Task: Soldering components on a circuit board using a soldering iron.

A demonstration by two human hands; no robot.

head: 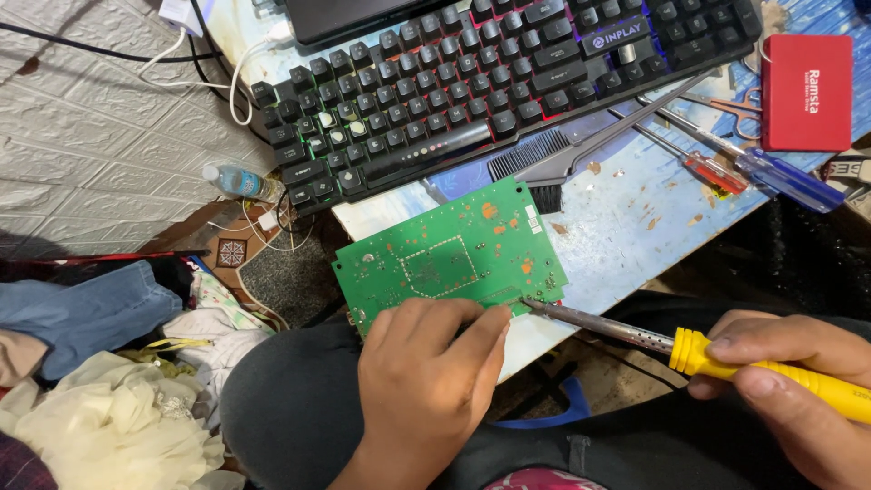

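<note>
A green circuit board (449, 254) with orange patches lies tilted at the near edge of a light blue table (626, 227). My left hand (426, 381) grips the board's near edge, fingers curled over it. My right hand (798, 381) holds a soldering iron (689, 349) by its yellow handle. Its metal tip touches the board's near right corner, just beside my left fingertips.
A black keyboard (490, 77) lies across the back. In front of it are a black brush (562, 163), a red-handled and a blue-handled screwdriver (780, 177), scissors and a red box (807, 91). A small bottle (240, 181), cables and piled clothes (109, 399) lie on the floor at left.
</note>
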